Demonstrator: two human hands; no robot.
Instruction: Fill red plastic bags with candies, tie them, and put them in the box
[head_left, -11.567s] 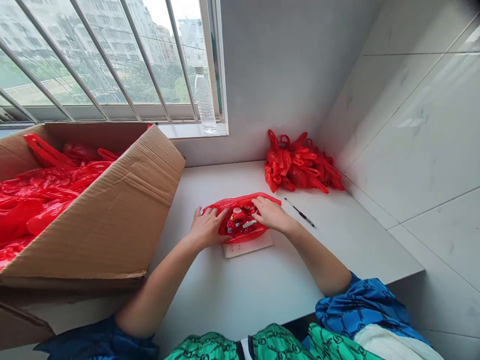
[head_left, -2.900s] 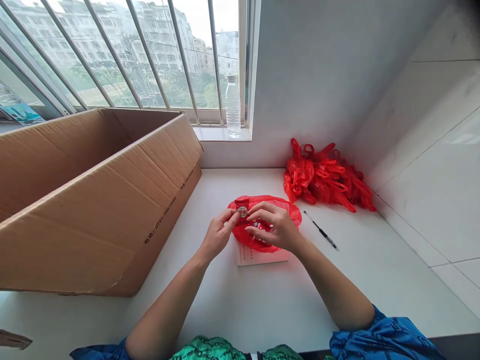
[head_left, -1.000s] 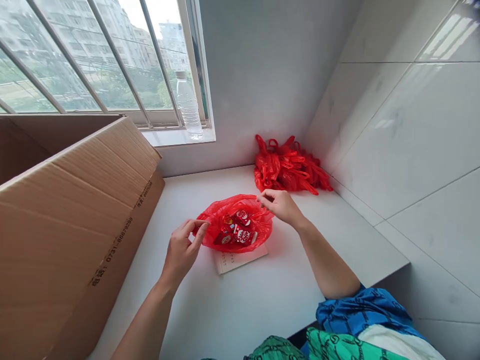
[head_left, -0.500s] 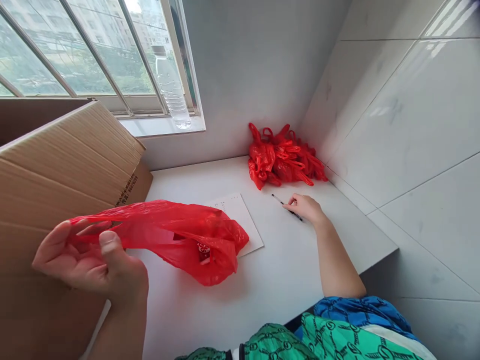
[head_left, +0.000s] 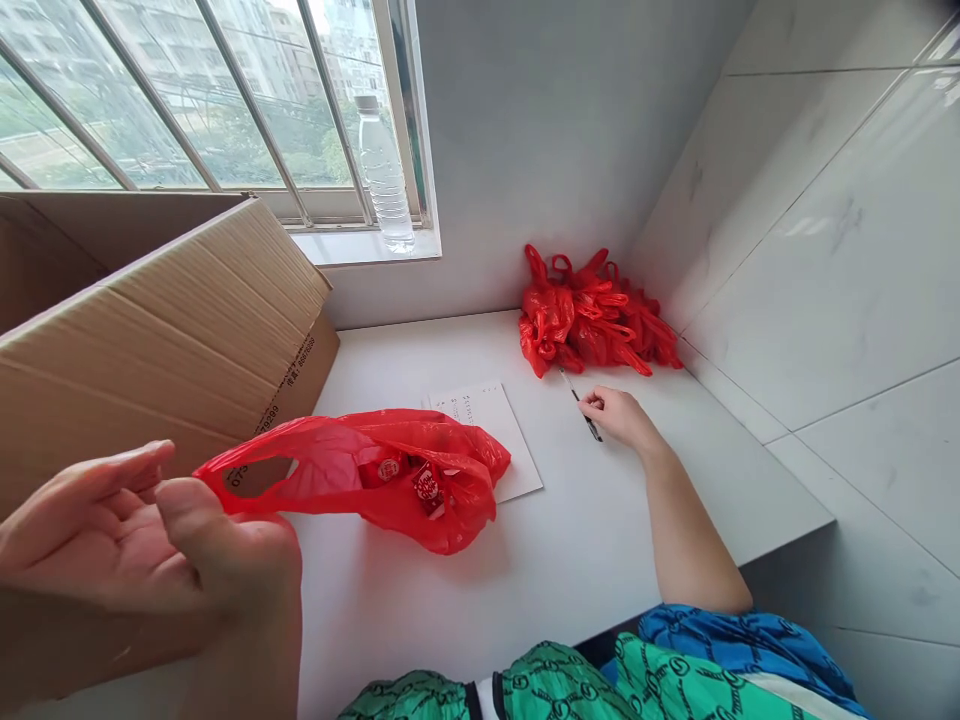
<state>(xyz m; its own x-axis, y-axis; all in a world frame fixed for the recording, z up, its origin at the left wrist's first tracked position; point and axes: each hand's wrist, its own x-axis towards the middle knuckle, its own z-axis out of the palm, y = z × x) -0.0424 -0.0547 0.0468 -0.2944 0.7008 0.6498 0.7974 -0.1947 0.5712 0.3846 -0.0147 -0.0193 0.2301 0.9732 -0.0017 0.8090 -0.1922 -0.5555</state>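
Note:
My left hand (head_left: 142,540) is close to the camera at the lower left, thumb and fingers pinched on the handle of a red plastic bag (head_left: 390,480). The bag hangs just above the white counter (head_left: 450,590), with small red packets showing through it. My right hand (head_left: 619,412) rests on the counter further back, its fingers closing around a black pen (head_left: 585,412). A white sheet of paper (head_left: 499,440) with printed lines lies on the counter behind the bag, partly covered by it.
A large open cardboard box (head_left: 165,330) fills the left side. A pile of tied red bags (head_left: 592,320) sits in the back corner against the tiled wall. A clear water bottle (head_left: 384,175) stands on the windowsill. The counter's edge runs at lower right.
My left hand lifted the red bag off the paper and carried it left, towards the box. My right hand let go of the bag, reached back to the pen and turned it.

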